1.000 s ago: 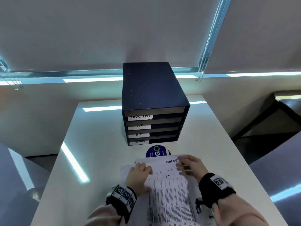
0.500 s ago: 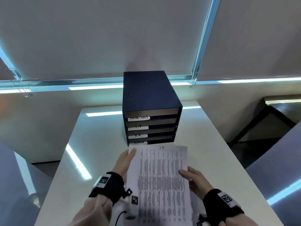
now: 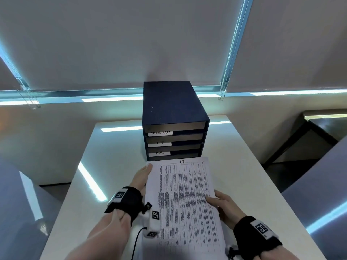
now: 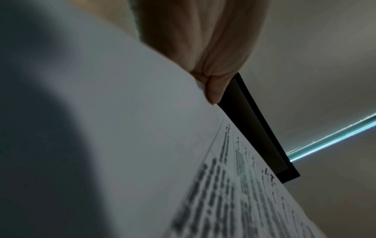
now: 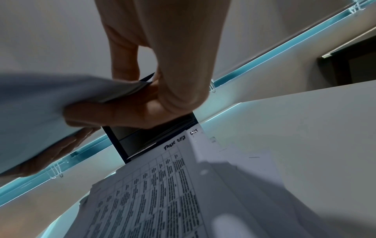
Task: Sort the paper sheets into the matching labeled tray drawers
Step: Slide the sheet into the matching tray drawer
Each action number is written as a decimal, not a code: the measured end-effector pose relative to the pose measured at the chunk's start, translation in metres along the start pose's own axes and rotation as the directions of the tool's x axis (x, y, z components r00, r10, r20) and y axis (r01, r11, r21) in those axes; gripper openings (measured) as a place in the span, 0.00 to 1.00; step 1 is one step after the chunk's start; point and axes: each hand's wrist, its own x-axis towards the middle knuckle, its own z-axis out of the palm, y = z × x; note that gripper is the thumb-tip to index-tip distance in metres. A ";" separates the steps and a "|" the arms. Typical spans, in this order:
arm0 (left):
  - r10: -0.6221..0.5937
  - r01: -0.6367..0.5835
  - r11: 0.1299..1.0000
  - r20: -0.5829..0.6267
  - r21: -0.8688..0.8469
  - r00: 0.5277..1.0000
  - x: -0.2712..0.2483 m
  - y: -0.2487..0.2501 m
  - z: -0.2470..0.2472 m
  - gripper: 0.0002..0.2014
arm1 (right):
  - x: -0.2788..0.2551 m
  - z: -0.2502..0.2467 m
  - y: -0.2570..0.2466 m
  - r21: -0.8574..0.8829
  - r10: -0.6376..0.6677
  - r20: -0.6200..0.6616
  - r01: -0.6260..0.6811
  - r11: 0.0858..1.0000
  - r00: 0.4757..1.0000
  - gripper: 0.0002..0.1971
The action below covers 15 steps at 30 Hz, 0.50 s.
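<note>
White sheet (image 3: 185, 199), headed "I.T.", is held up off the desk (image 3: 242, 166) in front of the navy tray unit (image 3: 171, 107), its top edge just covering the lowest drawer front. The left hand (image 3: 140, 177) holds the sheet's left edge near the top corner; in the left wrist view its fingertips (image 4: 213, 90) pinch that edge. The right hand (image 3: 223, 209) takes the right edge lower down, thumb on top and fingers below, a pinching grip plain in the right wrist view. The unit stands at the far middle of the desk, drawers labelled "TASK LIST" (image 3: 160, 133), "I.T" (image 3: 159, 143) and "H.R." (image 3: 159, 153) from the top down. Under the right hand a stack (image 5: 162, 193) of more sheets lies on the desk, the top one headed "TASK LIST"
</note>
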 end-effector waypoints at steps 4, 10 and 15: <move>0.026 -0.027 0.999 -0.036 -0.025 0.999 0.007 0.004 0.003 0.21 | 0.009 -0.002 0.020 -0.102 0.020 -0.013 -0.021 0.995 1.000 0.48; 0.037 -0.036 0.994 0.006 -0.099 0.999 0.015 0.023 0.012 0.17 | 0.032 0.003 -0.007 -0.055 0.000 -0.186 -0.010 0.998 0.983 0.38; 0.016 -0.013 0.999 0.087 -0.036 0.996 0.005 0.017 0.011 0.16 | 0.057 0.006 -0.055 -0.120 0.055 -0.184 -0.078 0.990 0.981 0.32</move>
